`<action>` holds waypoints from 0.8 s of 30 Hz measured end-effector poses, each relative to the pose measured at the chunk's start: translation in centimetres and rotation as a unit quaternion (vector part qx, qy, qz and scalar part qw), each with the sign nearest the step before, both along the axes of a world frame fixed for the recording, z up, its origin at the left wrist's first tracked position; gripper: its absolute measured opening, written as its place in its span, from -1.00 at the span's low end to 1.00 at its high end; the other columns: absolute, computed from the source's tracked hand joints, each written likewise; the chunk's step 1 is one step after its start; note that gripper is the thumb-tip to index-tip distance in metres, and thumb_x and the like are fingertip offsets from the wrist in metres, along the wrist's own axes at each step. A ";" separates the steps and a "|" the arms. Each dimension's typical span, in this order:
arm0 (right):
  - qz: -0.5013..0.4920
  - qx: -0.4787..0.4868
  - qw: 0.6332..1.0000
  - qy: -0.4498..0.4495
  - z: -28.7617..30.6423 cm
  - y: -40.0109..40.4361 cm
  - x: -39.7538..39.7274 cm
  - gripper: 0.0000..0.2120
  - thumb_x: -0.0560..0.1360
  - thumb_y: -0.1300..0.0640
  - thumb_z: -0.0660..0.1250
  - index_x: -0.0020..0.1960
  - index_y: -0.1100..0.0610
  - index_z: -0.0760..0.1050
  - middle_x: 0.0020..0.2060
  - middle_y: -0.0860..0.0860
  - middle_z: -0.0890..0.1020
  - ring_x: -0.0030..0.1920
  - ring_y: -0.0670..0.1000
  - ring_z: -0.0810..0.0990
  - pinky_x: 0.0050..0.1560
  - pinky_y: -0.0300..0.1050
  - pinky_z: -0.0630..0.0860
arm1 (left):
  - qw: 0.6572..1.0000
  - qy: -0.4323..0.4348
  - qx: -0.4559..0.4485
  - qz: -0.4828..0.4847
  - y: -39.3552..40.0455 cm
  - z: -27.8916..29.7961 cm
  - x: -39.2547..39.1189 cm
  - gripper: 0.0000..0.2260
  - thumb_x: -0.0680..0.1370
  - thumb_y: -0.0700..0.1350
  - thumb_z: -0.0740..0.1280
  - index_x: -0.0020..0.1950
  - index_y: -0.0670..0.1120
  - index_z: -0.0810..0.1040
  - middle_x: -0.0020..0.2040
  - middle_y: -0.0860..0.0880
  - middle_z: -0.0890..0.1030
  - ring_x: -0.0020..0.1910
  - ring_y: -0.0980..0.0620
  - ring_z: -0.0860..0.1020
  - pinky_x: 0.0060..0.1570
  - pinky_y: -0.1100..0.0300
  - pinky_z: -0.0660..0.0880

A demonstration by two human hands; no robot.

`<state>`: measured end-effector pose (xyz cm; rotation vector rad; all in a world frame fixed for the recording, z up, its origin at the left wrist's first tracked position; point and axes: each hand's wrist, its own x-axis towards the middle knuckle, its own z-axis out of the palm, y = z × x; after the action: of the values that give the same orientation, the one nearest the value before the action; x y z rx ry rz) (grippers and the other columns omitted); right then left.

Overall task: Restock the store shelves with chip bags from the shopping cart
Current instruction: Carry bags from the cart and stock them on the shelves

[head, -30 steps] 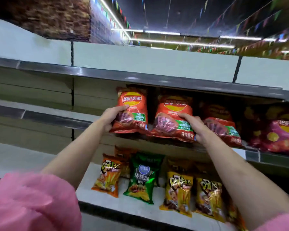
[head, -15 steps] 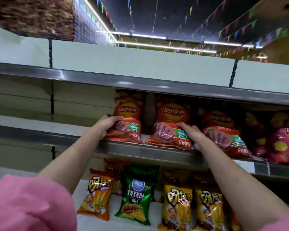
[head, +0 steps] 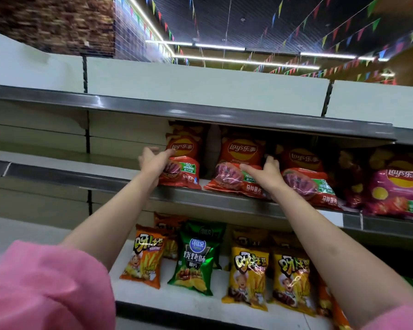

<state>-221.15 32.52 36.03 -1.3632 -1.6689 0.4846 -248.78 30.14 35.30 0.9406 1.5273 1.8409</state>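
Two red Lay's chip bags stand on the middle shelf [head: 224,198]. My left hand [head: 153,160] grips the left edge of the left red bag [head: 184,160], thumb on its front and fingers behind. My right hand [head: 265,173] holds the right edge of the middle red bag [head: 236,158], with the thumb across the front and the fingers curled in the gap beside it. Both bags touch the shelf and lean back, their lower halves bulging forward. A third red bag [head: 305,179] stands just right of my right hand. The shopping cart is out of view.
A magenta Lay's bag [head: 396,186] fills the shelf's right end. Left of my left hand the shelf [head: 57,163] is bare. The top shelf's edge [head: 177,108] overhangs the bags closely. Below stand orange [head: 143,256], green [head: 196,258] and yellow [head: 248,277] snack bags.
Both red bags went from held at the shelf front to standing deeper on the shelf and more upright. My hands followed them inward, and the view tilted up.
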 end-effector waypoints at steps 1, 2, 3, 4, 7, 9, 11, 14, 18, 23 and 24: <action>0.008 0.003 1.000 0.000 -0.1 -0.6 0.0 -0.12 0.43 -0.14 0.42 0.52 0.22 0.05 0.50 0.17 0.11 0.49 0.17 0.15 0.48 0.09 0.17 | 1.000 0.000 0.010 0.007 -0.8 -0.1 0.4 -0.56 0.34 0.02 0.53 0.07 0.01 0.37 0.25 -0.16 0.45 0.10 -0.14 0.55 0.10 -0.08 0.55; 0.018 0.005 1.000 0.000 -0.2 -1.4 0.1 -0.12 0.43 -0.13 0.42 0.53 0.22 0.05 0.50 0.16 0.10 0.49 0.16 0.14 0.49 0.07 0.16 | 1.000 0.001 0.018 0.010 -1.6 -0.3 1.0 -0.60 0.40 -0.02 0.50 0.11 0.00 0.37 0.26 -0.16 0.44 0.10 -0.13 0.55 0.09 -0.05 0.55; 0.028 0.007 1.000 0.002 -0.3 -2.1 0.1 -0.13 0.43 -0.12 0.42 0.52 0.22 0.06 0.50 0.16 0.10 0.49 0.15 0.14 0.49 0.04 0.15 | 1.000 0.002 0.025 0.009 -2.2 -0.6 1.4 -0.63 0.45 -0.05 0.46 0.15 -0.03 0.37 0.26 -0.17 0.44 0.11 -0.13 0.55 0.08 -0.03 0.55; 0.036 0.008 0.999 0.001 -0.5 -2.9 0.2 -0.14 0.43 -0.12 0.42 0.52 0.22 0.07 0.49 0.15 0.11 0.49 0.14 0.16 0.48 0.02 0.15 | 1.000 -0.001 0.027 0.009 -2.7 -1.1 1.8 -0.64 0.48 -0.07 0.43 0.18 -0.06 0.38 0.25 -0.17 0.45 0.12 -0.12 0.55 0.09 -0.01 0.55; 0.053 0.005 0.999 -0.007 -1.3 -5.0 0.4 -0.20 0.44 -0.12 0.41 0.50 0.20 0.13 0.44 0.14 0.18 0.43 0.13 0.25 0.44 0.00 0.22 | 0.999 0.003 0.024 0.026 -5.1 -2.5 2.9 -0.65 0.51 -0.10 0.40 0.22 -0.14 0.39 0.20 -0.15 0.50 0.14 -0.09 0.53 0.14 0.01 0.52; 0.069 -0.006 0.998 -0.009 -2.0 -6.4 0.2 -0.22 0.45 -0.13 0.41 0.49 0.18 0.15 0.44 0.12 0.19 0.42 0.12 0.28 0.42 0.02 0.26 | 0.999 0.001 0.018 0.035 -7.1 -3.6 3.2 -0.67 0.51 -0.10 0.40 0.19 -0.14 0.39 0.16 -0.13 0.52 0.12 -0.08 0.52 0.10 0.03 0.53; 0.083 -0.021 0.996 -0.011 -2.9 -8.0 -0.2 -0.23 0.45 -0.15 0.40 0.49 0.16 0.15 0.46 0.10 0.18 0.43 0.13 0.26 0.42 0.03 0.26 | 0.999 -0.003 0.005 0.048 -9.3 -5.0 3.0 -0.67 0.50 -0.07 0.39 0.16 -0.15 0.39 0.15 -0.16 0.53 0.09 -0.09 0.53 0.14 0.03 0.51; 0.111 -0.034 0.993 -0.013 -4.3 -10.3 -1.1 -0.24 0.44 -0.16 0.40 0.48 0.13 0.18 0.45 0.10 0.20 0.43 0.12 0.25 0.41 0.03 0.26 | 0.999 -0.011 -0.006 0.053 -12.6 -7.2 2.3 -0.66 0.51 -0.10 0.37 0.18 -0.22 0.39 0.20 -0.27 0.52 -0.10 -0.02 0.51 -0.07 0.13 0.50; 0.166 -0.072 0.983 -0.032 -6.7 -12.7 -3.0 -0.23 0.45 -0.16 0.39 0.49 0.13 0.16 0.46 0.11 0.18 0.46 0.11 0.20 0.44 0.05 0.22 | 0.996 -0.043 -0.026 0.075 -16.7 -10.0 1.1 -0.60 0.52 -0.13 0.37 0.26 -0.22 0.30 0.07 -0.15 0.51 -0.22 0.04 0.48 -0.27 0.21 0.42; 0.228 -0.111 0.967 -0.022 -9.1 -15.0 -6.9 -0.27 0.44 -0.13 0.42 0.46 0.11 0.20 0.43 0.13 0.21 0.41 0.11 0.29 0.42 0.07 0.28 | 0.990 -0.060 -0.037 0.123 -20.5 -12.4 -1.3 -0.58 0.54 -0.14 0.34 0.32 -0.31 0.36 -0.01 -0.12 0.53 -0.30 0.10 0.46 -0.41 0.30 0.40; 0.239 -0.114 0.964 -0.026 -9.4 -15.3 -7.8 -0.28 0.44 -0.12 0.42 0.45 0.12 0.20 0.42 0.13 0.23 0.40 0.11 0.30 0.41 0.05 0.30 | 0.989 -0.060 -0.038 0.128 -21.0 -12.7 -1.8 -0.57 0.53 -0.14 0.34 0.32 -0.31 0.35 -0.03 -0.12 0.50 -0.29 0.09 0.46 -0.38 0.30 0.42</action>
<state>-229.00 17.18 26.61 -1.1282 -2.0415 0.9499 -250.63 9.11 22.64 0.6088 1.6930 1.9596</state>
